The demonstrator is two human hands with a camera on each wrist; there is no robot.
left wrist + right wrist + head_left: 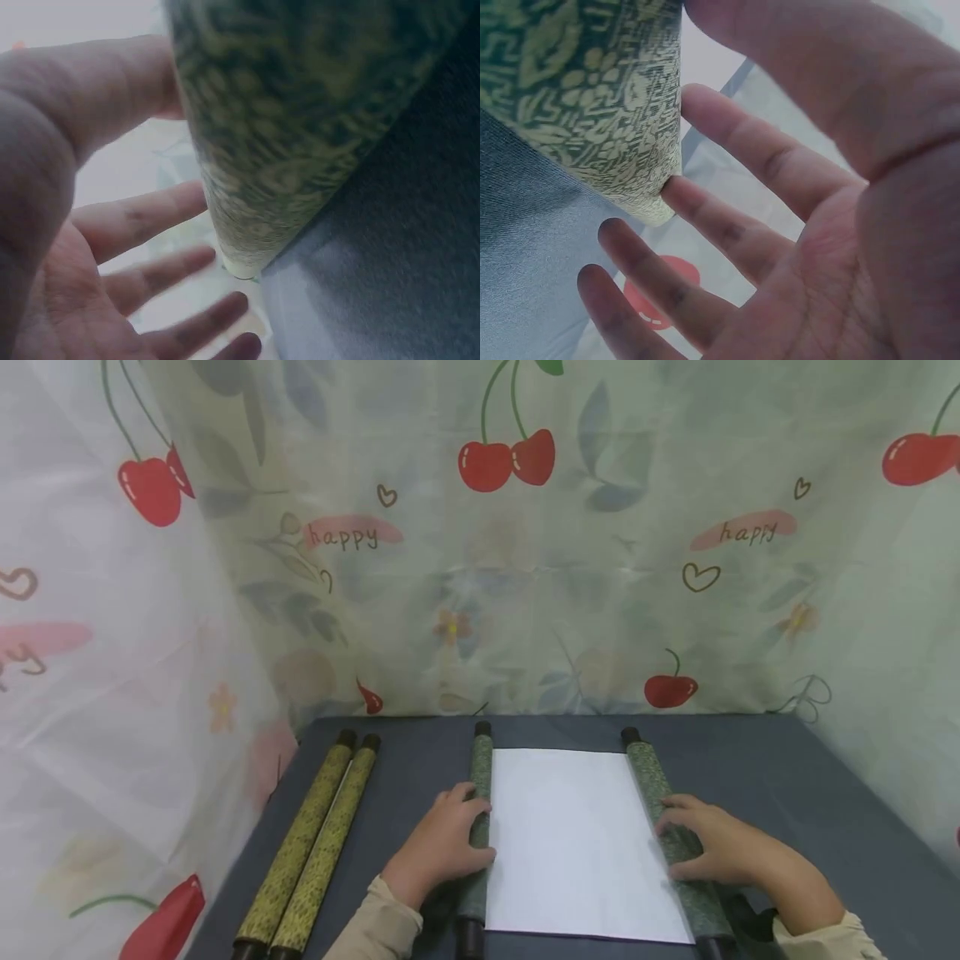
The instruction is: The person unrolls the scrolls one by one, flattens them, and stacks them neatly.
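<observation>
green brocade: a scroll lies partly unrolled at the middle of the table's near edge, white sheet (581,843) spread between the left roller (478,827) and the right roller (675,839)
left hand (442,847): rests on the left roller, fingers draped over it and fairly straight, not clenched
right hand (712,847): lies flat over the right roller, fingers extended, pressing rather than grasping
table (825,810): dark grey cloth; two yellow-green rolled scrolls (315,847) lie side by side near the left edge
risk: i judge uneven pressure could skew a roller and crease the sheet; a loosened roller might roll back shut
hidden: near roller ends are cut off by the frame; wrist views are blurred, showing only open palms beside patterned fabric; contact under the palms cannot be seen
</observation>
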